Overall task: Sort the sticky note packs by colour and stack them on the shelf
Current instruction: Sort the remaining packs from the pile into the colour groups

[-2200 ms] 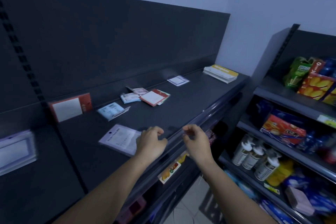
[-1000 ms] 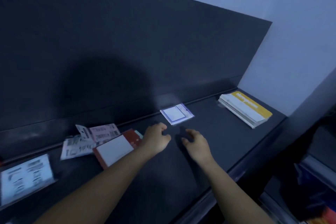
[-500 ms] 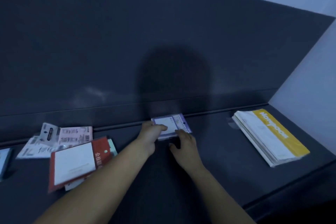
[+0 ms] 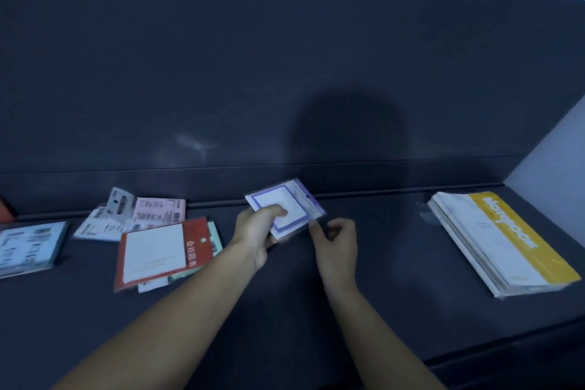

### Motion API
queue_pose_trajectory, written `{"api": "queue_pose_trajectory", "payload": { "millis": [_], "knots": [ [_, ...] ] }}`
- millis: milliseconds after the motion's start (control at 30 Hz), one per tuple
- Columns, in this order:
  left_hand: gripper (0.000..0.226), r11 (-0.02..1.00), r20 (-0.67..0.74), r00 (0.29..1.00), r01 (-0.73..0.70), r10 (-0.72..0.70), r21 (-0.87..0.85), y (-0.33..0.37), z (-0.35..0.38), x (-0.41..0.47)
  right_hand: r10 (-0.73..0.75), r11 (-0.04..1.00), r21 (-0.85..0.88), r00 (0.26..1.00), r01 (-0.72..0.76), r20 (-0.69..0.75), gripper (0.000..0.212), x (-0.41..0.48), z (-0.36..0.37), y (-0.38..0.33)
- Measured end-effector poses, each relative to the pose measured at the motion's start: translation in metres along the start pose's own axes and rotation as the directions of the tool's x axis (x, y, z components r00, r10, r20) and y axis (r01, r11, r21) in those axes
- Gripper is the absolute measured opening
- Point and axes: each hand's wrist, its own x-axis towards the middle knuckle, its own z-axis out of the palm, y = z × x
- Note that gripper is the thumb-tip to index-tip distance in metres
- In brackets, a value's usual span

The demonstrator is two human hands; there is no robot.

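A purple-bordered sticky note pack (image 4: 292, 203) is lifted off the dark shelf (image 4: 395, 247), tilted, with my left hand (image 4: 258, 231) gripping its near left corner, thumb on top. My right hand (image 4: 335, 239) hovers just right of the pack with fingers loosely curled, holding nothing. To the left lie a red pack (image 4: 155, 252) on top of a green-edged pack (image 4: 215, 233), a pink pack (image 4: 158, 214), a white pack (image 4: 95, 226) and a blue pack (image 4: 27, 247).
A stack of yellow-and-white notebooks (image 4: 503, 241) lies at the shelf's right end, near the pale wall (image 4: 550, 161). The dark back panel (image 4: 285, 73) rises behind everything. A red item (image 4: 4, 210) peeks in at the far left edge.
I stepped closer to the shelf. My left hand took hold of the purple pack and raised it off the shelf; my right hand came off it and drew slightly right.
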Motion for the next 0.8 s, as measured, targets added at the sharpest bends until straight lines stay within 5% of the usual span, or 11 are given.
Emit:
{"api": "queue_pose_trajectory", "payload": {
  "millis": [100, 200, 367, 567, 800],
  "knots": [
    [0.019, 0.995, 0.036, 0.997, -0.069, 0.072, -0.073, 0.004, -0.019, -0.021, 0.261, 0.901, 0.304, 0.947, -0.309, 0.189, 0.035, -0.016, 0.019, -0.018],
    [0.024, 0.991, 0.074, 0.988, -0.133, 0.134, -0.026, 0.006, -0.049, -0.041, 0.285, 0.762, 0.433, 0.85, -0.481, 0.443, 0.029, -0.038, 0.039, -0.039],
    [0.002, 0.982, -0.124, 0.976, -0.187, 0.181, -0.039, 0.019, -0.113, -0.063, 0.202, 0.845, 0.38, 0.881, -0.377, 0.427, 0.017, -0.078, 0.075, -0.059],
    [0.017, 0.915, -0.369, 0.844, -0.402, 0.388, 0.044, 0.041, -0.229, -0.095, 0.147, 0.916, 0.26, 0.858, -0.306, 0.492, 0.009, -0.15, 0.135, -0.081],
    [0.013, 0.784, -0.401, 0.698, -0.389, 0.594, 0.484, 0.051, -0.346, -0.126, 0.16, 0.944, 0.175, 0.853, -0.279, 0.497, 0.011, -0.223, 0.191, -0.09]
  ]
}}
